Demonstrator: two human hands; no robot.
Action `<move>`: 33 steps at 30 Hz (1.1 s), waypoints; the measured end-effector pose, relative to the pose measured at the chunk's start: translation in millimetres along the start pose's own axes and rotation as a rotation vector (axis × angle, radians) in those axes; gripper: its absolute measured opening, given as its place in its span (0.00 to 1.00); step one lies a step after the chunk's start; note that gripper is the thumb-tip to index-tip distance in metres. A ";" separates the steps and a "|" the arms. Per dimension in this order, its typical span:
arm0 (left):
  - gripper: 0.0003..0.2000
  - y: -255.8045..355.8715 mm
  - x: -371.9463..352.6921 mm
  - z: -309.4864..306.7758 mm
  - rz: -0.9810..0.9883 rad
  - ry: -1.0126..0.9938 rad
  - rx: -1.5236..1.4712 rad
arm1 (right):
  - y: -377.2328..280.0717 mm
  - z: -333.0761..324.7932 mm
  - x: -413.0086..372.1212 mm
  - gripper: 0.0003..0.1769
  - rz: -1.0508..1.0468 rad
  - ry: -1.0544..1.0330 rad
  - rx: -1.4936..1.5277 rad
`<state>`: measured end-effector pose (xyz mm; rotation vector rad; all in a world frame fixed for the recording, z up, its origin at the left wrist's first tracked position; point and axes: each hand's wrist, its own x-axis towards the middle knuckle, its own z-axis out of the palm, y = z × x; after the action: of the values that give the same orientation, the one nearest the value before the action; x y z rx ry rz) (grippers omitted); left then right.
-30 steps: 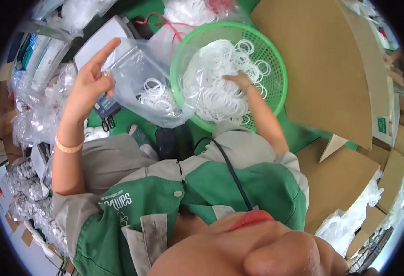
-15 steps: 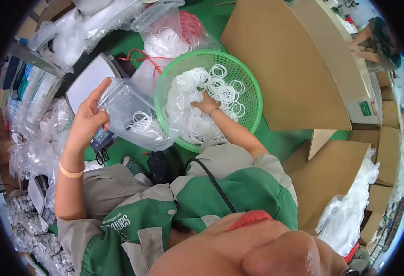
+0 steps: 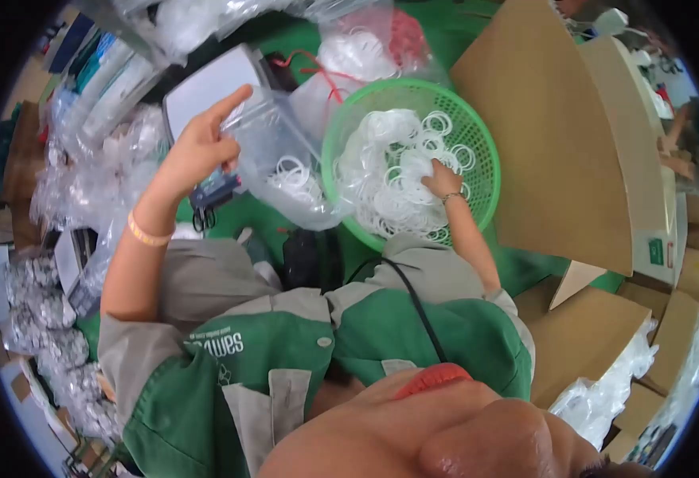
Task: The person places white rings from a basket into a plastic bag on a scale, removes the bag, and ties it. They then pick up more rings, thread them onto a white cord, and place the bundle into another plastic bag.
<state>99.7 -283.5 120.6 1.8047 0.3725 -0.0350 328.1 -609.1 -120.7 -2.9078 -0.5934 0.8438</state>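
Note:
My left hand [image 3: 202, 147] grips the upper edge of a clear plastic bag [image 3: 266, 135], its index finger stretched out and the other fingers curled in. Some white rings [image 3: 295, 179] lie at the bottom of this bag, whose mouth end reaches the rim of a green plastic basket [image 3: 489, 151]. Many thin white rings [image 3: 389, 191] lie heaped in the basket. Down among them, on the right part of the heap, is my right hand [image 3: 445, 182], its fingers closed on a bunch of rings; the fingertips are partly hidden.
A scale [image 3: 214, 88] stands behind my left hand. Beyond the basket lies a bag of white and red pieces [image 3: 365, 52] with a red tie. Large cardboard sheets [image 3: 540, 135] stand at the right. Clear plastic bags [image 3: 95, 183] pile up at the left.
The whole view has shifted, so things sit further right. My right hand has moved rightward within the basket. My left hand keeps its hold on the bag.

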 end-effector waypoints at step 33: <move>0.24 -327.3 -85.7 -78.6 -0.440 0.193 0.764 | -138.7 -111.8 -123.5 0.49 -0.648 -0.327 0.664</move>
<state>-83.1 -157.9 -146.6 2.4449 0.9902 -0.3532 242.8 -521.7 58.4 -1.8350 -0.9699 1.1267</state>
